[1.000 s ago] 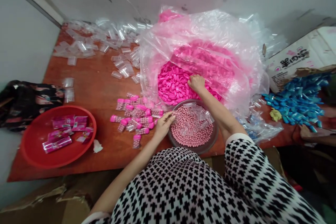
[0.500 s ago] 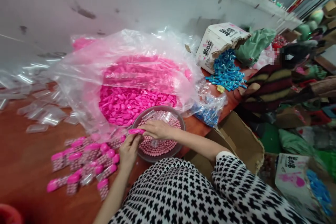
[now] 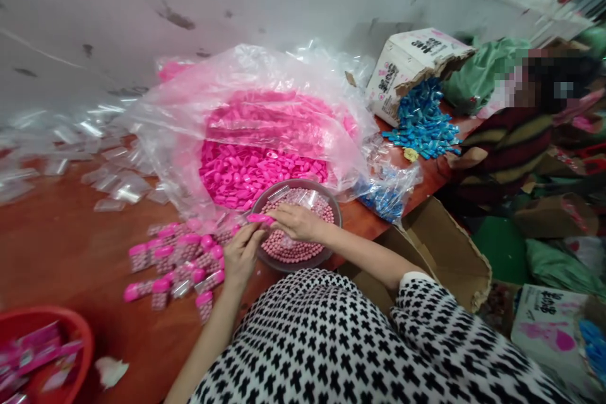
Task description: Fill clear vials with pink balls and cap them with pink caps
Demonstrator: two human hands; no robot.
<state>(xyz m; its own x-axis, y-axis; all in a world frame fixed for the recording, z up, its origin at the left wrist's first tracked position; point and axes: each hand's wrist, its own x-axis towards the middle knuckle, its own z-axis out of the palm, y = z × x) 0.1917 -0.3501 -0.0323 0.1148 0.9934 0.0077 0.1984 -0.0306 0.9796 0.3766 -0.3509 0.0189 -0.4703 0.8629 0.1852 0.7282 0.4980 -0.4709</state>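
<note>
While the pink cap [image 3: 260,219] is held over the left edge of the bowl [image 3: 338,211], it is gripped by the fingers of the right hand [image 3: 297,222]. The left hand [image 3: 242,252] is bent close beneath the cap's near end; whether anything is pinched in it cannot be told. Beads [image 3: 293,254] and clear tubes are seen in the bowl; capped tubes [image 3: 189,257] are heaped to its left on the worktop [image 3: 61,233]. For a clean fit, any tube in hand would best be held upright, the cap lined up squarely and pressed evenly. Both hands should be held over the bowl, so that spilled beads are caught.
</note>
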